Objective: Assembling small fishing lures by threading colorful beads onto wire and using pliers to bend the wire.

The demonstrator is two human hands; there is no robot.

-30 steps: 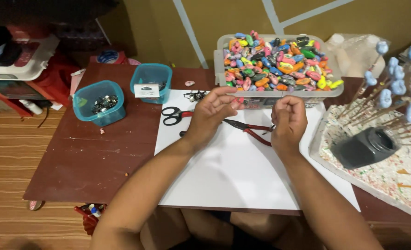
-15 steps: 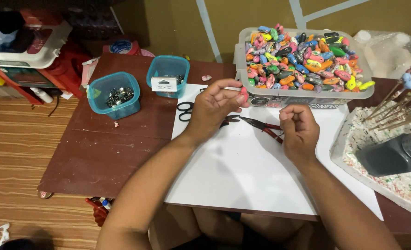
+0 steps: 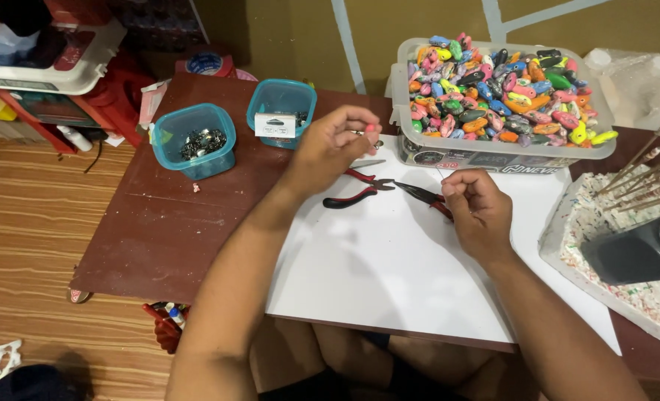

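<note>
We have a single view, from a camera worn on the head. It looks steeply down and forward over both forearms at the counter (image 3: pixel 144 230), close enough that the white board (image 3: pixel 389 267) fills the middle, the far wall cropping the top edge.

A low brown table (image 3: pixel 144 223) stands on a striped wooden floor (image 3: pixel 25 245); behind it runs an olive-brown wall (image 3: pixel 285 37) crossed by pale blue strips (image 3: pixel 348 44); red shelving (image 3: pixel 114 93) crowds the left corner; light is even.
</note>
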